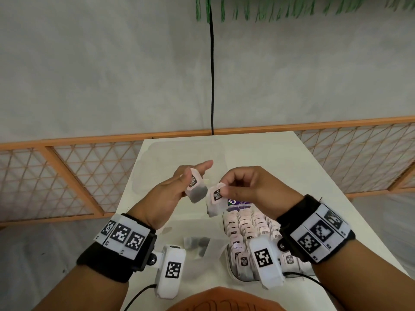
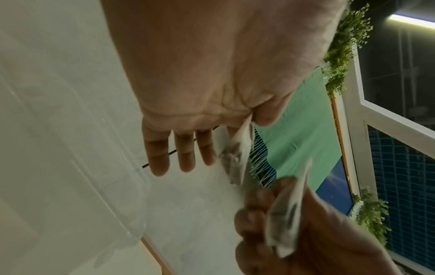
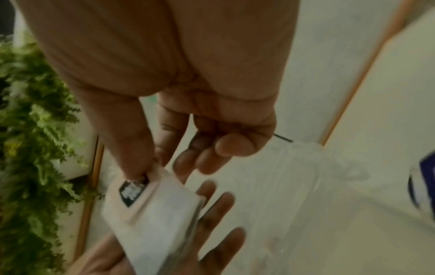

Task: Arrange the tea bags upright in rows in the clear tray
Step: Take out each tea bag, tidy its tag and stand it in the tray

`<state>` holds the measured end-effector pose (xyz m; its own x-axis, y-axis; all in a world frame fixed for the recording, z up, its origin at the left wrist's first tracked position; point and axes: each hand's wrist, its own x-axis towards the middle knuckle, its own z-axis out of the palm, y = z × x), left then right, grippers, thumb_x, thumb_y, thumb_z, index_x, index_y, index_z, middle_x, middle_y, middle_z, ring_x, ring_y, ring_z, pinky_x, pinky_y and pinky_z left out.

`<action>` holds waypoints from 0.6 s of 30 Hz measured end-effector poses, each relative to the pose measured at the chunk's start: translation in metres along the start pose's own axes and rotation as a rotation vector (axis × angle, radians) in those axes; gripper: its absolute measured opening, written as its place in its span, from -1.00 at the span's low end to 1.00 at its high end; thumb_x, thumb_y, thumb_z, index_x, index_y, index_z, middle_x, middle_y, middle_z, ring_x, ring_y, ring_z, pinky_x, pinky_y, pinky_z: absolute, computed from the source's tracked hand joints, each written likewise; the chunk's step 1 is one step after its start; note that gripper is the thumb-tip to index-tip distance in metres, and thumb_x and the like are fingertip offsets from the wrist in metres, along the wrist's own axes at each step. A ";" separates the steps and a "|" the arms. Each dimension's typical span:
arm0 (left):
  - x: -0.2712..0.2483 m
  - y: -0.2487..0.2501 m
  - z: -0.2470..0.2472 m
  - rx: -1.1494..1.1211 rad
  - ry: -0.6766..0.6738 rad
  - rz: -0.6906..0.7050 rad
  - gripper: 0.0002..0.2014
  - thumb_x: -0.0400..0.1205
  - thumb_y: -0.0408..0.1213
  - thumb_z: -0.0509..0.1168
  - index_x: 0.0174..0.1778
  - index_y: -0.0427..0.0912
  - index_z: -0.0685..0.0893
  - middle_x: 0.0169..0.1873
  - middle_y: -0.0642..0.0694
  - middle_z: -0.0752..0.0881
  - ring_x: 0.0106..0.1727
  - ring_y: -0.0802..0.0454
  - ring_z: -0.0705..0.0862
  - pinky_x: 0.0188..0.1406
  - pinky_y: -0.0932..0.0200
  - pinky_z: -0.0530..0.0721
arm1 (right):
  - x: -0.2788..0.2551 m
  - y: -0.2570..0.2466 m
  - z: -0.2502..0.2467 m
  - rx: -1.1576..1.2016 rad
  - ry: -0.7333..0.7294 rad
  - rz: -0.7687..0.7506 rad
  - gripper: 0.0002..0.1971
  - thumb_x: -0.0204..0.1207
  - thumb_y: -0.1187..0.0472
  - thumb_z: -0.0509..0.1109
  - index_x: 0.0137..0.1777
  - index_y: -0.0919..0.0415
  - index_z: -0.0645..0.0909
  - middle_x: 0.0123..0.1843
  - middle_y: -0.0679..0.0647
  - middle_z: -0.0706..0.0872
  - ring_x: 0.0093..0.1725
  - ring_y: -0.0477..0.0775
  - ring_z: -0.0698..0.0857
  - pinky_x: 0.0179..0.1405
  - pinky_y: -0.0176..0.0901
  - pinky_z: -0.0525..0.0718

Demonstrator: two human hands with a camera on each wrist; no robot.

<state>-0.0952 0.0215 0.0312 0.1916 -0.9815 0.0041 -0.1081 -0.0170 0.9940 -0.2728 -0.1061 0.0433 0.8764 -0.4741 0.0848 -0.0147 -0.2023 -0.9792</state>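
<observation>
Your left hand (image 1: 177, 189) pinches one white paper tea bag (image 1: 195, 187) under the thumb, fingers straight; your right hand (image 1: 244, 187) pinches a second tea bag (image 1: 214, 202). The clear plastic tray (image 1: 157, 153) lies ahead, beyond both hands, nearer your left.

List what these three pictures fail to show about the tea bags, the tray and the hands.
- Clear tray, head view: nearly invisible against the white table; whether any bags stand in it cannot be told.
- Box of tea bags, head view: near end hidden by the right wrist camera.
- Tag print on the tea bag pinched by the right hand: blurred.
- Left hand: its bag shows edge-on only.
</observation>
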 end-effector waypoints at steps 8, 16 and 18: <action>0.005 0.005 0.015 -0.117 -0.132 0.007 -0.49 0.66 0.17 -0.13 0.51 0.22 0.38 0.55 0.18 0.42 0.58 0.22 0.34 0.65 -0.01 0.14 | 0.012 -0.006 0.020 -0.055 0.117 -0.031 -0.88 0.41 0.29 0.57 -0.30 0.12 0.72 -0.30 0.06 0.79 -0.30 0.01 0.69 -0.15 -0.06 0.67; 0.002 0.002 0.004 0.085 -0.026 0.032 -0.34 0.37 0.05 0.44 0.42 -0.02 0.53 0.22 -0.02 0.73 0.26 0.07 0.68 0.18 0.26 0.63 | 0.010 -0.002 0.017 -0.082 0.225 -0.013 -0.87 0.41 0.27 0.58 -0.27 0.24 0.68 -0.31 0.09 0.81 -0.33 0.00 0.73 -0.20 -0.06 0.68; 0.001 0.000 0.004 0.211 0.055 0.081 -0.44 0.36 -0.06 0.48 0.32 0.05 0.60 0.09 0.03 0.77 0.11 0.06 0.73 0.09 0.26 0.65 | 0.009 0.000 0.016 -0.087 0.240 -0.010 -0.87 0.41 0.26 0.58 -0.28 0.21 0.67 -0.28 0.16 0.81 -0.33 0.03 0.71 -0.20 -0.01 0.67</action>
<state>-0.0991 0.0201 0.0308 0.2261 -0.9695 0.0942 -0.3258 0.0158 0.9453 -0.2572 -0.0969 0.0414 0.7376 -0.6592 0.1461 -0.0566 -0.2760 -0.9595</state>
